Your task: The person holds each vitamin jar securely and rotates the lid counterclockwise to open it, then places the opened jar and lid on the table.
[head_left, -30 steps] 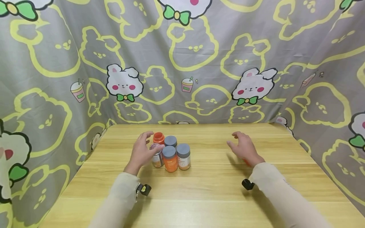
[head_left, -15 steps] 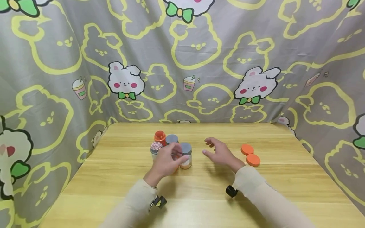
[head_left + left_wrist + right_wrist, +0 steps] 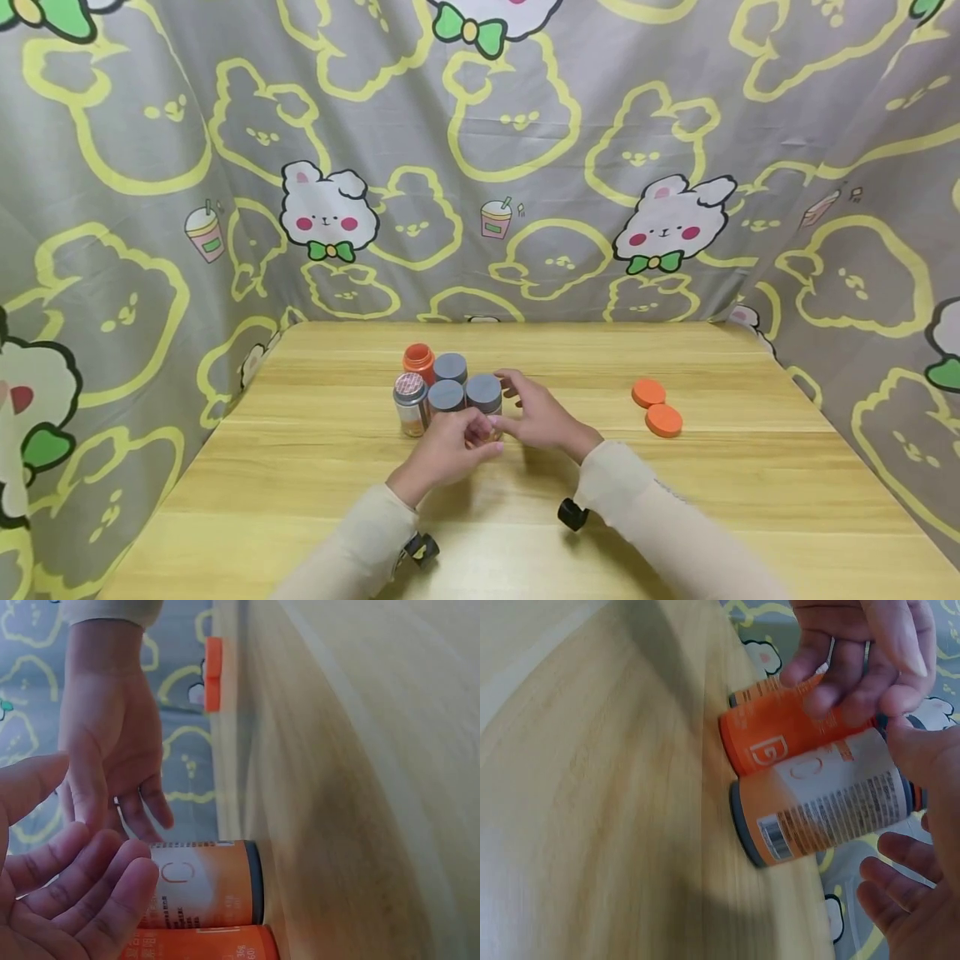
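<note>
Several supplement jars stand grouped left of the table's middle. At the right of the group is a white-and-orange jar [image 3: 483, 392] with a grey lid. My right hand [image 3: 543, 421] reaches around that jar, thumb at the lid's edge and fingers spread on the far side. Beside it stands an orange jar [image 3: 780, 727], grey-lidded too. My left hand [image 3: 442, 450] hovers in front of these two jars, fingers loosely bent, its fingertips overlapping the orange jar in the right wrist view. Behind them are another grey-lidded jar [image 3: 451, 367] and a lidless red jar [image 3: 418, 360].
A clear jar [image 3: 411, 408] with a patterned top stands at the group's left. Two orange lids [image 3: 648, 392] lie together on the wooden table [image 3: 300, 500] at the right. Patterned grey curtain [image 3: 420, 100] hangs along the back and sides.
My right hand has come left from beside the orange lids to the white-and-orange jar. My left hand has moved right and nearer me, from the clear jar to the front of the group.
</note>
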{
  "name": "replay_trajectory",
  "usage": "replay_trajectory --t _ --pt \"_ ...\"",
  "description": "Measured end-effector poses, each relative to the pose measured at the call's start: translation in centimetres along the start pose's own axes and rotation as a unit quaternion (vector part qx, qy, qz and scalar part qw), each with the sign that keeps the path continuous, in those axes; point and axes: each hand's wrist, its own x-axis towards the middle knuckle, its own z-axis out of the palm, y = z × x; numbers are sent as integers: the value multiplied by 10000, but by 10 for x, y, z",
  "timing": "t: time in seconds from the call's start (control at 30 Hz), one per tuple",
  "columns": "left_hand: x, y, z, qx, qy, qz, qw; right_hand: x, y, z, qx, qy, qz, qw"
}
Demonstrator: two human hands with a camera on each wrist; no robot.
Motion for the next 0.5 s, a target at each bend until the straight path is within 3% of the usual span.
replay_trajectory --t 0.23,0.5 --pt "-1 -6 1 240 30 228 9994 3 -2 7 73 84 -143 9998" --pt "2 -10 1 438 -49 222 9988 3 -2 6 17 342 8 9994"
